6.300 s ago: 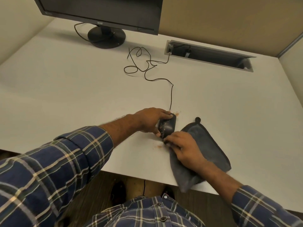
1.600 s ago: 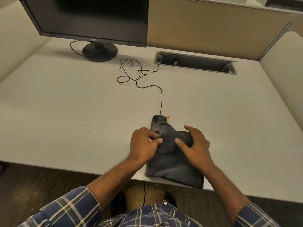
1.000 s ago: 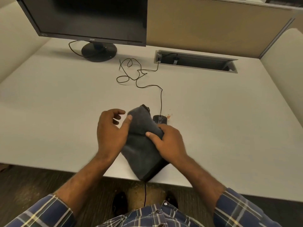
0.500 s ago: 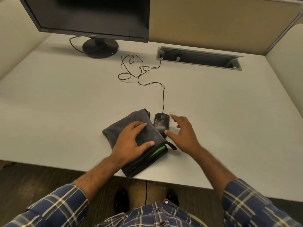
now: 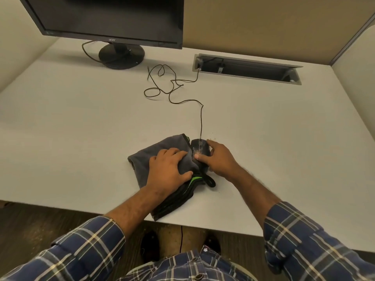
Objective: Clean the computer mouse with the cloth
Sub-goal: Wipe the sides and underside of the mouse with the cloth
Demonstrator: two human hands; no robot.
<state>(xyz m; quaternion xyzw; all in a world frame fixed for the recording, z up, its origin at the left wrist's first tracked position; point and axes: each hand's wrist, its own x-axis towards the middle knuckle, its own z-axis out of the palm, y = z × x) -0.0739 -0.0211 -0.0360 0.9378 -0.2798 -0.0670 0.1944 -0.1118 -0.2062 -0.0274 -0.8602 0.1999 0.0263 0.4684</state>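
Resting flat with its fingers spread, the left hand (image 5: 169,171) pressed down on the folded grey cloth (image 5: 160,153), which lay near the front edge of the white desk (image 5: 81,122) with one folded corner reaching that edge. A green stripe showed along the cloth's layered edge just below the left thumb, and a black hanging loop (image 5: 210,181) stuck out from that corner onto the desk. The computer mouse (image 5: 199,150), black and smudged with pale marks on its top, sat on the desk touching the cloth's right side. The right hand (image 5: 220,160) gripped the mouse, its thumb against the near left side and its fingers curled round the far right side. The mouse cable (image 5: 200,120) ran straight away from the mouse, then curled into loose loops (image 5: 162,82) before entering the left end of the grey cable tray (image 5: 247,68) recessed in the desk. A few small brownish crumbs (image 5: 213,138) lay on the desk just beyond the right hand's fingertips. A black monitor (image 5: 109,17) stood at the back left on its round base (image 5: 121,55). Both forearms were bare below rolled blue plaid sleeves (image 5: 89,246).
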